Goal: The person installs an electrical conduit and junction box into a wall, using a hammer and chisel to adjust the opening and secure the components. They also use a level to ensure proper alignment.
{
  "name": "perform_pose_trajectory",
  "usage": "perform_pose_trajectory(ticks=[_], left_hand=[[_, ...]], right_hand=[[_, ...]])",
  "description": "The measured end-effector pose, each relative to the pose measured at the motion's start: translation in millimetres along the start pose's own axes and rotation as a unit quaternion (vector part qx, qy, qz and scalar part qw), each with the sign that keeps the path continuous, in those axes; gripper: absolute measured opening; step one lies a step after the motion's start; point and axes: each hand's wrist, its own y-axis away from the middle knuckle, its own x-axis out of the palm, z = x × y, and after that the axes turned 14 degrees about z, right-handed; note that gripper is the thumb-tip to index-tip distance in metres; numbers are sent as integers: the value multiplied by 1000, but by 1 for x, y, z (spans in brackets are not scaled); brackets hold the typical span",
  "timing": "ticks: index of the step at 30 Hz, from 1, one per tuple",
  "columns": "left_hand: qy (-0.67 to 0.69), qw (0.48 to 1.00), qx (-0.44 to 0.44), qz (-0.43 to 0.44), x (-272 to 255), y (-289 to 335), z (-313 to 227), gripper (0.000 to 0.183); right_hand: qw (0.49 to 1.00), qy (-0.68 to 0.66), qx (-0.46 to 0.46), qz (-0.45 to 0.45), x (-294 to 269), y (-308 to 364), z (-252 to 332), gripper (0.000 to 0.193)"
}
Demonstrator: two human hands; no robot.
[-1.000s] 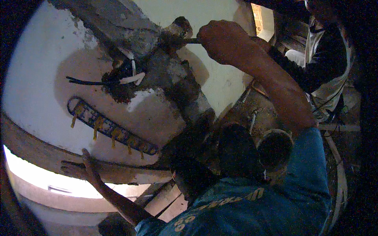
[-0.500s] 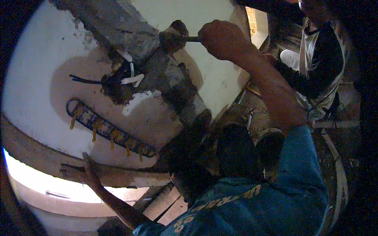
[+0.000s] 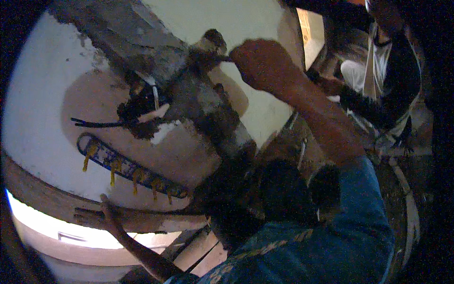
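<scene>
My right hand (image 3: 260, 65) is closed round the handle of what looks like a dark trowel (image 3: 221, 58). Grey mortar smears its head, which lies against a rough mortar band (image 3: 156, 45) running diagonally down the pale wall (image 3: 40, 90). Beside the band is a ragged hole (image 3: 130, 111), with black cables (image 3: 97, 124) and a white strip (image 3: 156, 97) sticking out. Low on the left, my left hand (image 3: 109, 213) rests with fingers stretched against a brown wooden ledge (image 3: 52, 196); no object shows in it.
A long hook rack (image 3: 130, 168) with yellowish hooks is on the wall above the ledge. At the right, another person (image 3: 383, 80) in dark sleeves and a light top sits close by. Dark, dim clutter lies around the floor there. Bright light comes in below the ledge.
The wall sits slightly lower in the picture. My right hand has shifted a little left and down, showing less of the trowel handle. The black cables hang lower; my left hand stays on the ledge.
</scene>
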Motion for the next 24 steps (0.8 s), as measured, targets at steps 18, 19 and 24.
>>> perform_pose_trajectory(ticks=[18, 19, 24], left_hand=[[91, 994, 12, 52, -3, 7, 1, 110], [121, 989, -33, 77, -3, 5, 0, 111], [69, 996, -4, 56, -4, 7, -5, 113]], right_hand=[[990, 57, 120, 37, -16, 21, -19, 18], [989, 51, 131, 50, -12, 14, -17, 19], [996, 29, 76, 36, 15, 1, -9, 15]])
